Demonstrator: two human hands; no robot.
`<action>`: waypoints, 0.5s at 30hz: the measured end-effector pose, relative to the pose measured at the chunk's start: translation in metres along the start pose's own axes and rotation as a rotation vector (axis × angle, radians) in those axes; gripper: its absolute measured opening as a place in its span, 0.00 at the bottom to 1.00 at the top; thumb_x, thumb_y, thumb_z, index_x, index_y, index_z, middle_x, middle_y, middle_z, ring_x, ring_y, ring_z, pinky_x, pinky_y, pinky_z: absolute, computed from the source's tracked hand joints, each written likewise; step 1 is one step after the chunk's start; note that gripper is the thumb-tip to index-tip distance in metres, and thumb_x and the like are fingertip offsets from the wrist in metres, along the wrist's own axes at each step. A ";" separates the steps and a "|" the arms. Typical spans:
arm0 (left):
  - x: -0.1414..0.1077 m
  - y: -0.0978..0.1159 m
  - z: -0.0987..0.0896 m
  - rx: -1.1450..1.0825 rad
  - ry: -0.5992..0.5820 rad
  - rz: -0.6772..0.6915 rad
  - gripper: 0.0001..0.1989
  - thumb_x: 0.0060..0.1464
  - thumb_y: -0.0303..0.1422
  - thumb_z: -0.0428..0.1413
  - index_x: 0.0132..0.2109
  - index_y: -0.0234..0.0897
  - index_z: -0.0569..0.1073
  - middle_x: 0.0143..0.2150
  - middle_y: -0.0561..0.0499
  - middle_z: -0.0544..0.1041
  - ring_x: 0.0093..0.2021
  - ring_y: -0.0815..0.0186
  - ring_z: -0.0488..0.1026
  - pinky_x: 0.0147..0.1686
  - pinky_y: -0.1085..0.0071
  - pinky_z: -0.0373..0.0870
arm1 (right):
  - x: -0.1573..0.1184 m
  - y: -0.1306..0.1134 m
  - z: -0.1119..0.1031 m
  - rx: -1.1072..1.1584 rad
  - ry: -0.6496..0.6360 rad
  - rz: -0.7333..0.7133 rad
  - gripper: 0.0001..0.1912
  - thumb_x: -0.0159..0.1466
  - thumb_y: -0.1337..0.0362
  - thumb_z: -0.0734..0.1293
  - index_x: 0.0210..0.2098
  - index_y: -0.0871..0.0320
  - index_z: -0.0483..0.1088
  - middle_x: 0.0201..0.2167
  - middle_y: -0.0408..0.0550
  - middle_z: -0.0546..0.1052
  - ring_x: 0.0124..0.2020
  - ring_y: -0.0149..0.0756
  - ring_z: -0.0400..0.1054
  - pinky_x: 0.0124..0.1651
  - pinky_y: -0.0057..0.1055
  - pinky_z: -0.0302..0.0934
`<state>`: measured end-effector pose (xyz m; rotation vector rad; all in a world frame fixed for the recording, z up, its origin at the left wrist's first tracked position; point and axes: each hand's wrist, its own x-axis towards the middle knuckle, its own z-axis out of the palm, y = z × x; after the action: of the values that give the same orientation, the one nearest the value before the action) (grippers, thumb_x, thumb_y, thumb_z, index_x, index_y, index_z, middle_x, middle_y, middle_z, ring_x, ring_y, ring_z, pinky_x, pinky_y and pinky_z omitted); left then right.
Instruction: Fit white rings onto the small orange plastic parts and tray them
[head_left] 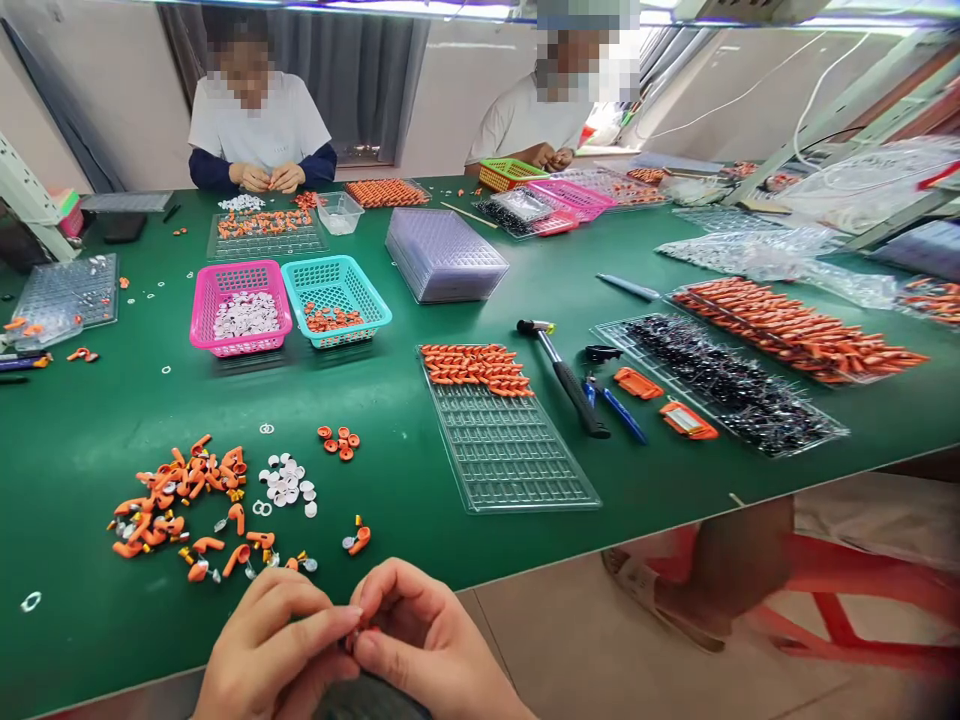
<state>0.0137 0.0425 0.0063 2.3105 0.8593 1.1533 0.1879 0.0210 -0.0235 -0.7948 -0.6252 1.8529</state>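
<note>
My left hand (281, 640) and my right hand (420, 630) meet at the table's near edge, fingertips pinched together on a small orange earbud part (352, 636). Fingers cover most of it. Just beyond them lies a single orange earbud shell (361, 540) with a grey disc and a gold-coloured bit attached. To the left spreads a loose pile of orange earbud shells (196, 475), some with silver discs on wires. White round discs (285, 478) lie beside that pile, and several small orange caps (339, 441) sit a little farther back.
A clear tray (517, 460) is partly filled with orange shells. Right of it lie a hammer (568, 385), blue-handled pliers (622, 412) and a tray of black wired parts (720, 375). Pink (240, 345) and turquoise (345, 335) baskets stand behind. Two co-workers sit across the table.
</note>
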 end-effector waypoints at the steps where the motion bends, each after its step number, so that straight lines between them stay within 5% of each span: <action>1: 0.000 -0.001 0.000 -0.019 -0.015 -0.020 0.09 0.65 0.29 0.54 0.47 0.36 0.78 0.31 0.49 0.77 0.31 0.66 0.75 0.30 0.73 0.77 | 0.000 -0.002 0.001 -0.033 0.001 0.009 0.18 0.51 0.58 0.80 0.30 0.60 0.70 0.27 0.41 0.73 0.28 0.26 0.65 0.34 0.24 0.59; 7: 0.001 -0.002 -0.003 -0.107 -0.033 -0.119 0.09 0.63 0.36 0.56 0.40 0.38 0.79 0.28 0.51 0.74 0.26 0.67 0.74 0.24 0.76 0.74 | 0.002 -0.006 0.000 -0.232 -0.110 0.103 0.22 0.53 0.47 0.76 0.31 0.60 0.69 0.25 0.38 0.67 0.25 0.26 0.56 0.30 0.25 0.51; 15: -0.006 -0.005 0.003 -0.238 -0.044 -0.116 0.06 0.63 0.31 0.56 0.40 0.38 0.78 0.27 0.51 0.73 0.25 0.68 0.75 0.24 0.78 0.74 | 0.004 0.004 -0.001 -0.269 -0.191 0.102 0.24 0.54 0.45 0.73 0.27 0.58 0.65 0.21 0.37 0.65 0.22 0.24 0.51 0.25 0.25 0.44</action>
<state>0.0112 0.0421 -0.0018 2.0587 0.7829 1.0884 0.1853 0.0228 -0.0285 -0.8411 -0.9871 1.9777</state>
